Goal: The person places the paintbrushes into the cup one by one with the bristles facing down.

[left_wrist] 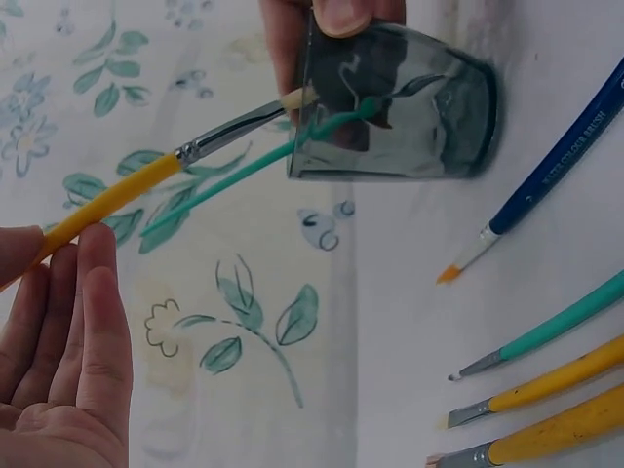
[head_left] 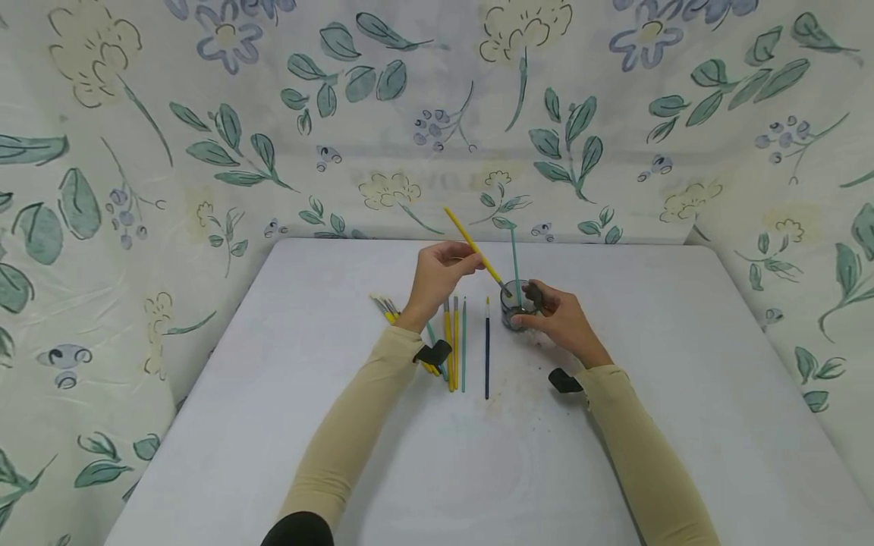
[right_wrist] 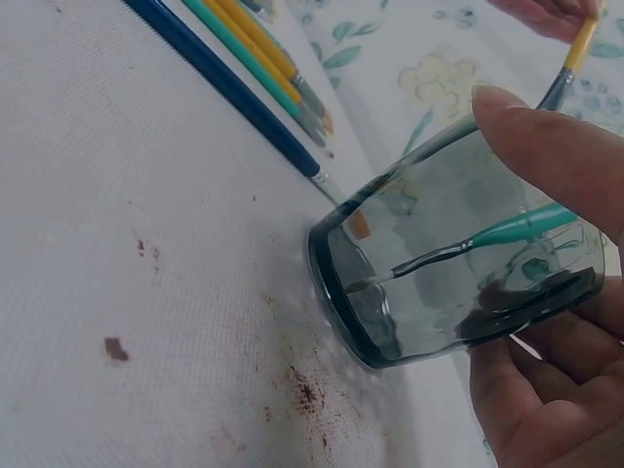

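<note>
My left hand (head_left: 470, 264) pinches a yellow-handled paintbrush (head_left: 471, 243) near its middle, tilted, with the bristle tip (left_wrist: 297, 97) at the rim of a small dark-tinted glass (head_left: 514, 307). In the left wrist view the yellow handle (left_wrist: 117, 200) rests against my fingertips (left_wrist: 93, 244). My right hand (head_left: 539, 309) grips the glass (right_wrist: 458, 263) on the white table, thumb (right_wrist: 556, 146) on one side and fingers (right_wrist: 526, 400) on the other. A teal brush (head_left: 515, 262) stands inside the glass, its ferrule (right_wrist: 429, 258) reaching the bottom.
Several brushes lie side by side on the white table (head_left: 287, 425) left of the glass: yellow and teal ones (head_left: 452, 345) and a dark blue one (head_left: 487, 349), more under my left wrist (head_left: 384, 307). Brown stains (right_wrist: 117, 348) mark the cloth. Floral fabric (head_left: 205, 136) walls three sides.
</note>
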A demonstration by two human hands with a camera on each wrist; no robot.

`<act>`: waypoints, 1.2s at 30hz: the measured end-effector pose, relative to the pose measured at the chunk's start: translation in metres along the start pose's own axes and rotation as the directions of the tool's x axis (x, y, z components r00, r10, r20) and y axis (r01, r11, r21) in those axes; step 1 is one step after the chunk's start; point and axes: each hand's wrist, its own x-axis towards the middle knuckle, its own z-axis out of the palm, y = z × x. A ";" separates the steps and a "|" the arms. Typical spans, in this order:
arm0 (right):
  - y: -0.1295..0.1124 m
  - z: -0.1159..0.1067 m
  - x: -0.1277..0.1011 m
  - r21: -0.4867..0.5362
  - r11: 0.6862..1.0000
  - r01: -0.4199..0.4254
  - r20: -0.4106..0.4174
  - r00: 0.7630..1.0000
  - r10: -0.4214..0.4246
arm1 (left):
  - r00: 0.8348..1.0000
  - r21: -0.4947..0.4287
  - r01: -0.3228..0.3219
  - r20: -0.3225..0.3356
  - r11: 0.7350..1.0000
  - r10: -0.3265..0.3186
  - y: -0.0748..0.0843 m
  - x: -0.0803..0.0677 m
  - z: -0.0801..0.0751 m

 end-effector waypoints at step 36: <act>0.003 -0.001 0.001 -0.013 1.000 0.029 -0.006 1.000 -0.029 | 0.992 0.119 0.114 0.040 0.986 -0.120 -0.018 -0.005 0.020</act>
